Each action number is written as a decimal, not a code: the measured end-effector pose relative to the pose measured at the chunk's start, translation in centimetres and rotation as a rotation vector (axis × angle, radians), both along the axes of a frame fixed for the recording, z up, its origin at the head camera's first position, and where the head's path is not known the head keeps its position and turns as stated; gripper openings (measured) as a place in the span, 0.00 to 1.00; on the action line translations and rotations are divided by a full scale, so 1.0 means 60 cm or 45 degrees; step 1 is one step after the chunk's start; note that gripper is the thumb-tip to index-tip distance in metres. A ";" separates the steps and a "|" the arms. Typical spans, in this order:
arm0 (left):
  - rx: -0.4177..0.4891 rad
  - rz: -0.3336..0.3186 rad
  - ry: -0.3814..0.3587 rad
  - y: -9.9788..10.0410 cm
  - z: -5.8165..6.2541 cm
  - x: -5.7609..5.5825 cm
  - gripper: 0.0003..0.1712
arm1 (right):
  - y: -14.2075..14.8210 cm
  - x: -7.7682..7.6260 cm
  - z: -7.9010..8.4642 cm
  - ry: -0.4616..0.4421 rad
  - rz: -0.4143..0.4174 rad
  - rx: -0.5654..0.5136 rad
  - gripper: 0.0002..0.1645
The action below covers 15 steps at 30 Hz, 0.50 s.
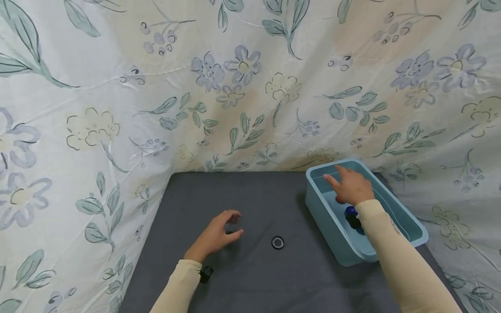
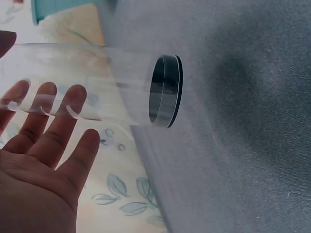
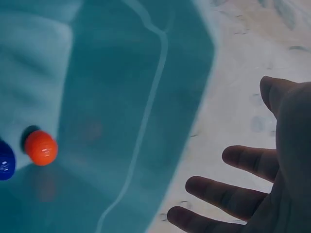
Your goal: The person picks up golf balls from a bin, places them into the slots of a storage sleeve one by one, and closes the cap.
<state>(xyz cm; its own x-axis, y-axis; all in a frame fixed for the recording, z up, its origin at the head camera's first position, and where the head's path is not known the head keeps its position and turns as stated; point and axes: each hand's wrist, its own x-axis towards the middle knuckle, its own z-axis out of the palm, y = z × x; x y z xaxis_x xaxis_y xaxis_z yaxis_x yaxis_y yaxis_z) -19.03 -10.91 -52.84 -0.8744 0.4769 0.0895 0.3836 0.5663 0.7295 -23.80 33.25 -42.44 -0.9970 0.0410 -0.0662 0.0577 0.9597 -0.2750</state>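
My left hand (image 1: 217, 234) is raised over the dark table with its thumb and fingers spread apart in a loose curve. A clear tube (image 2: 124, 82) with a black base (image 2: 165, 92) is close by in the left wrist view, its wall overlapping the fingertips; contact cannot be told. In the head view a dark round ring (image 1: 278, 242) shows to the right of that hand. Above the blue bin (image 1: 325, 228) hangs my right hand (image 1: 350, 184), fingers extended and holding nothing. Inside the bin lie an orange ball (image 3: 42, 147) and a blue ball (image 3: 6, 160).
The bin stands at the right side of the dark grey tabletop (image 1: 235, 191). Flower-printed cloth (image 1: 242, 113) hangs behind the table and along both sides. A small black device (image 1: 206, 274) is worn at the left wrist.
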 end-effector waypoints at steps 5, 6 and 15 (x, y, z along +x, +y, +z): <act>-0.004 -0.004 0.022 -0.001 0.006 0.003 0.25 | 0.016 -0.019 -0.028 -0.091 -0.011 0.005 0.54; 0.000 -0.006 0.019 -0.001 0.006 0.004 0.25 | 0.020 -0.022 -0.034 -0.114 -0.015 0.006 0.54; -0.006 -0.007 0.010 0.002 0.017 0.009 0.23 | 0.059 -0.052 -0.091 -0.290 -0.051 -0.012 0.50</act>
<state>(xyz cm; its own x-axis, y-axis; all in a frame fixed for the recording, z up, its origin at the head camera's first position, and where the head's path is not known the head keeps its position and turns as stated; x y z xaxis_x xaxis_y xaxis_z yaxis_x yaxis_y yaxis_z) -18.50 -10.80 -51.83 -0.8708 0.4825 0.0942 0.3927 0.5676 0.7236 -26.90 36.78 -47.91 -0.9538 0.0787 -0.2900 0.1575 0.9528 -0.2594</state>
